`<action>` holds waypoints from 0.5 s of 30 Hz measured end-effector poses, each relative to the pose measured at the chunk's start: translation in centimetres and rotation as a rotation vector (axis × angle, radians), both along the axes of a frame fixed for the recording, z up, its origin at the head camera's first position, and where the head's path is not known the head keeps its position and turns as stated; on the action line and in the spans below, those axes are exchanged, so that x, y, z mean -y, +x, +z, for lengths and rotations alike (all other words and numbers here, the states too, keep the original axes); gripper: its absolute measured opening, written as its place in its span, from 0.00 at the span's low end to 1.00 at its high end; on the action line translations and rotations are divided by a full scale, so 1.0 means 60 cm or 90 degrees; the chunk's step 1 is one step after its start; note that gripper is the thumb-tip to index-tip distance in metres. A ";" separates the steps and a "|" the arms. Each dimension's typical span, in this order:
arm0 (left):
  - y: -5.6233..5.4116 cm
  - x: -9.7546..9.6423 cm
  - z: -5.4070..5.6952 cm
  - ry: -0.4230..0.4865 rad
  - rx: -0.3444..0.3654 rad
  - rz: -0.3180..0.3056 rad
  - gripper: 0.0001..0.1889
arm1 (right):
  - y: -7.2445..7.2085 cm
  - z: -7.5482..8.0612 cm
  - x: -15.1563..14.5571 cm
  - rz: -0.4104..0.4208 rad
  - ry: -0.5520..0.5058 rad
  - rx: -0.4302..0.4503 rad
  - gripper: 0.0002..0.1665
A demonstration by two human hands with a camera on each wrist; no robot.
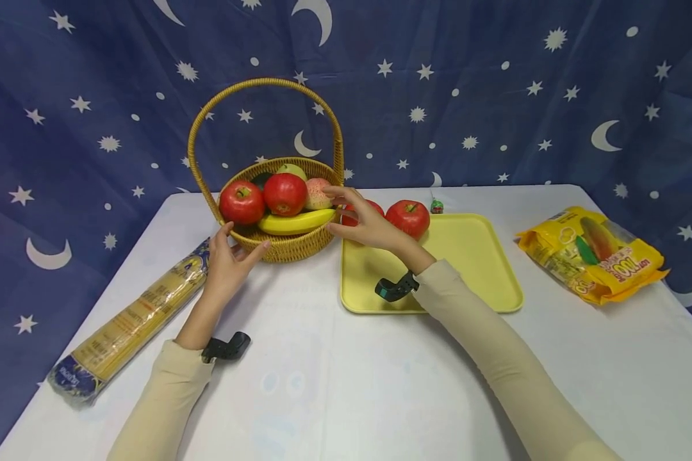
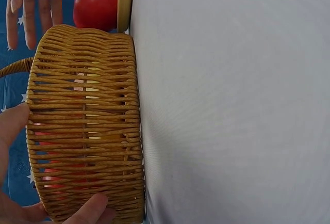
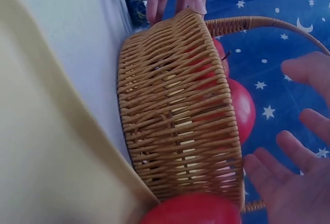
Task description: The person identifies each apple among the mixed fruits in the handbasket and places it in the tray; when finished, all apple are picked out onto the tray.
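Observation:
A wicker basket (image 1: 288, 248) with a tall arched handle stands at the back left of the table. It holds red apples (image 1: 285, 194), a banana (image 1: 297, 222), a pinkish peach-like fruit (image 1: 320, 193) and other fruit partly hidden. My left hand (image 1: 226, 266) touches the basket's left side, its thumb and fingers spread apart. In the left wrist view, fingertips (image 2: 95, 203) lie against the weave. My right hand (image 1: 366, 221) is at the basket's right rim with its fingers spread and nothing gripped. Both wrists wear black straps.
Right of the basket is a yellow tray (image 1: 473, 269), with two red apples (image 1: 408, 219) at its back left corner. A pack of spaghetti (image 1: 138, 326) lies at the left. A yellow candy bag (image 1: 596, 256) lies at the right. Behind the tray is a small green-wrapped lollipop (image 1: 436, 206).

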State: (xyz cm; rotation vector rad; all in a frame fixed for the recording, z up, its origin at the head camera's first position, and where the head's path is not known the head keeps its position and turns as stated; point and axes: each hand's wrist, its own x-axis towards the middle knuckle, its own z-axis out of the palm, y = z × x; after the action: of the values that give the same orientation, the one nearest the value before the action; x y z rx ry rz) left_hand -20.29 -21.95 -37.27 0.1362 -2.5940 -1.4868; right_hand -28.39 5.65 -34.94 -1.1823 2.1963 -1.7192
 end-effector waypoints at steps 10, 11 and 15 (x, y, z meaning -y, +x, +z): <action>0.003 0.002 -0.001 -0.002 0.005 0.006 0.49 | -0.021 0.000 0.041 0.018 0.012 -0.009 0.34; 0.003 0.002 0.000 -0.004 0.003 0.005 0.49 | -0.023 -0.001 0.045 0.018 0.007 -0.009 0.34; 0.003 -0.001 0.001 -0.003 0.005 0.001 0.49 | -0.033 -0.004 0.058 0.016 -0.009 -0.006 0.32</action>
State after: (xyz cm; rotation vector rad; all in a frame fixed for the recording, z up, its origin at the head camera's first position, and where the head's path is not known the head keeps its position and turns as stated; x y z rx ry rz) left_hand -20.13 -21.92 -37.23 0.1438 -2.6026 -1.4818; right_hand -30.39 2.14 -35.18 -1.2183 2.1675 -1.7266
